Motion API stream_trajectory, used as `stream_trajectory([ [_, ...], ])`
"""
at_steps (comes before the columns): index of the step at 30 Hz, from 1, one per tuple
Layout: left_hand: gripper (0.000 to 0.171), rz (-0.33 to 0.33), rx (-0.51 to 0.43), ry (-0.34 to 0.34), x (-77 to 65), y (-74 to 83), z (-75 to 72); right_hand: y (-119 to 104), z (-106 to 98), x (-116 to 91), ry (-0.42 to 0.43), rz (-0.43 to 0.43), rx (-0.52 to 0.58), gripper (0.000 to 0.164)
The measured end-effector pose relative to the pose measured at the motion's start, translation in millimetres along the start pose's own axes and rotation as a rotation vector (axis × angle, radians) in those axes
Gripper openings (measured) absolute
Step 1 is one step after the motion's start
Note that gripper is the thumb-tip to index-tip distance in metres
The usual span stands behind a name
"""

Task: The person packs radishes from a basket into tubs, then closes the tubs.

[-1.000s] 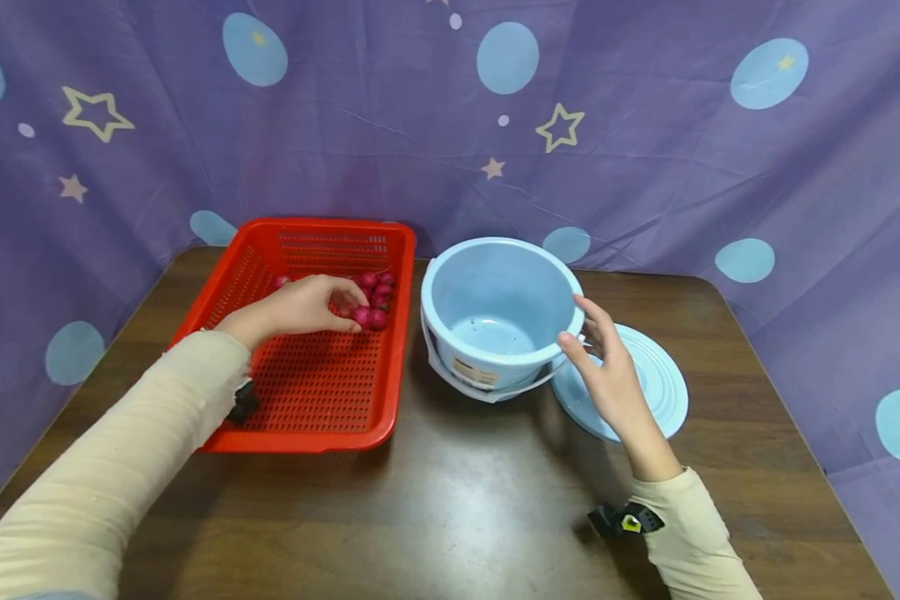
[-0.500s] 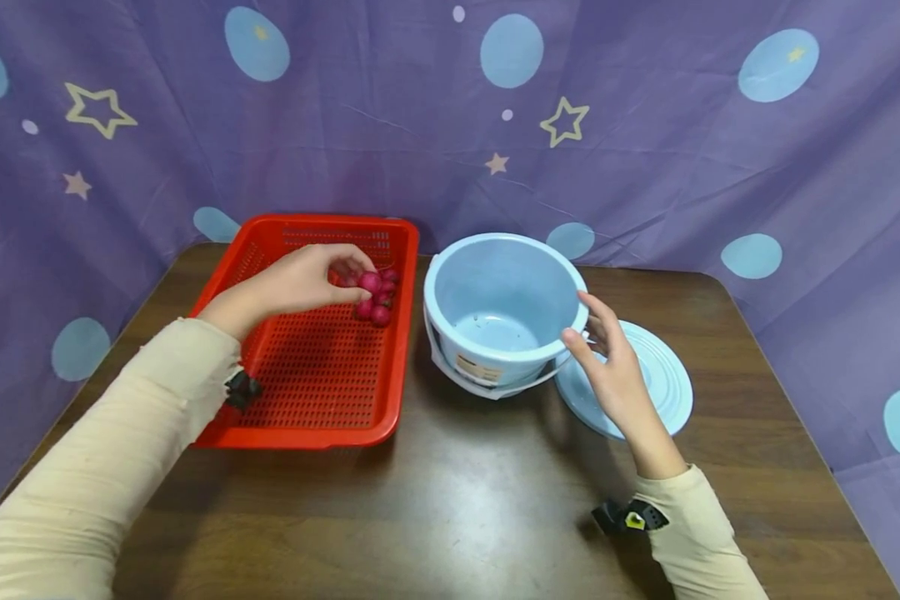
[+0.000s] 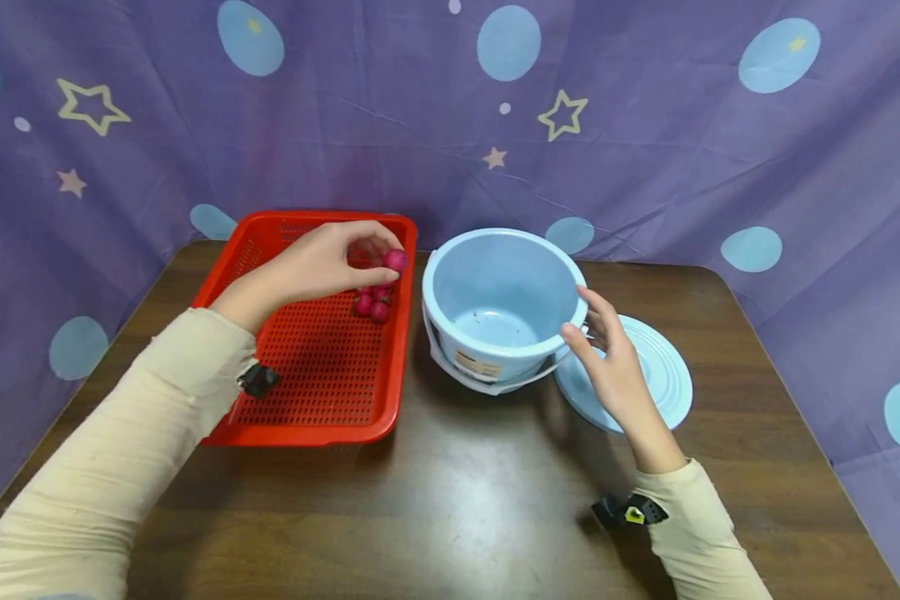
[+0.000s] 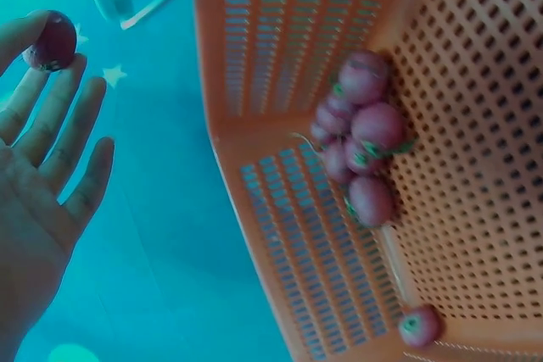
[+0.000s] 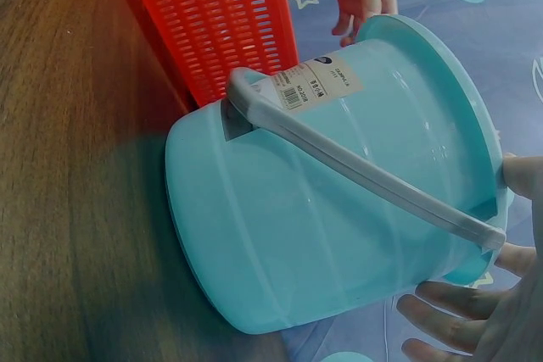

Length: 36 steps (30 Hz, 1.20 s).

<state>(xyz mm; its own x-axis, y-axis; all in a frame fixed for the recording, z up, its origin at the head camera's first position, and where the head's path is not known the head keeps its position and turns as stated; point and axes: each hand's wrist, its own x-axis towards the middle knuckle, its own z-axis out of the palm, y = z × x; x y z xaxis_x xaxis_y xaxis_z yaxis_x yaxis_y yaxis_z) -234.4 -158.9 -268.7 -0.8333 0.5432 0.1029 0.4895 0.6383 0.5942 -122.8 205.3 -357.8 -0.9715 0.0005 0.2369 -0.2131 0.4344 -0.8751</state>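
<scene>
My left hand (image 3: pixel 330 262) pinches a small red radish (image 3: pixel 395 261) between thumb and fingertips, over the right side of the red basket (image 3: pixel 390 400). In the left wrist view, the radish (image 4: pixel 53 41) is at the fingertips, with the other fingers spread. Several radishes (image 4: pixel 377 125) cluster in a corner of the basket, partly hidden by my hand in the head view, and one radish (image 4: pixel 420 325) lies apart. My right hand (image 3: pixel 613 367) holds the rim of the light blue bucket (image 3: pixel 506 287) at its right side, thumb and index finger on the edge.
A round light blue lid (image 3: pixel 663 379) lies on the wooden table (image 3: pixel 435 508) right of the bucket, partly behind my right hand. The bucket's handle (image 5: pixel 356 171) hangs down its front side. A purple patterned cloth (image 3: pixel 390 125) hangs behind the table.
My left hand has lifted a radish out of the cluster and carried it up and right to the basket's right rim. My right hand has stayed at the bucket.
</scene>
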Motion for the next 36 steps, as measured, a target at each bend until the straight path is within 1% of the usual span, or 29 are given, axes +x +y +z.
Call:
stream_trajectory([
  [7,0.031,0.056,-0.008,0.013,7.3,16.6,6.6,0.6,0.6,0.7,0.002,-0.008,0.01,0.057],
  [14,0.033,0.078,0.012,0.009,14.8,32.5,12.3,0.1,0.0,0.7,-0.001,-0.001,0.001,0.058],
  [21,0.033,0.082,0.048,0.004,16.5,35.2,21.0,0.7,0.2,0.6,-0.005,0.005,0.009,0.057],
  [33,0.036,0.06,0.125,-0.06,18.9,31.2,31.2,1.1,1.2,1.0,-0.008,0.01,0.014,0.057],
  [36,0.037,0.062,0.123,-0.065,20.1,30.3,32.7,0.1,0.3,0.2,-0.013,0.01,0.019,0.058],
])
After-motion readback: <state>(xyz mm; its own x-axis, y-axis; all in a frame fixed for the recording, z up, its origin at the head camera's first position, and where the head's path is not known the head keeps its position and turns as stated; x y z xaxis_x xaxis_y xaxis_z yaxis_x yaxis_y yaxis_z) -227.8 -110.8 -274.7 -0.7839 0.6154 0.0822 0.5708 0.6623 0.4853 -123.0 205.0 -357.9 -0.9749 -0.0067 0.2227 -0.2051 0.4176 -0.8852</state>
